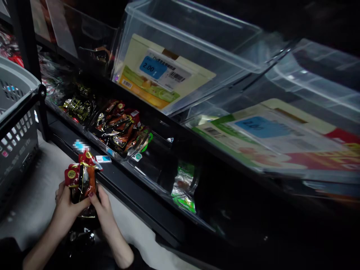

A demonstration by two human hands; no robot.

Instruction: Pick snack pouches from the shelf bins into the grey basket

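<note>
Both my hands hold a small bunch of red and black snack packets [81, 179] low at the left, in front of a dark shelf. My left hand [65, 207] grips the packets from the left with its fingers curled round them. My right hand [101, 207] pinches them from the right, thumb on the front. Just above and to the right lies a clear shelf bin [132, 157] with several similar red and black packets [120, 129] in it.
A grey shopping basket [17, 123] stands at the left edge. Empty clear plastic bins [197, 41] with blue 2.00 price tags [153, 67] sit tilted on the upper shelf. Green packets [184, 183] lie in a lower bin. More dark packets [77, 107] lie further left.
</note>
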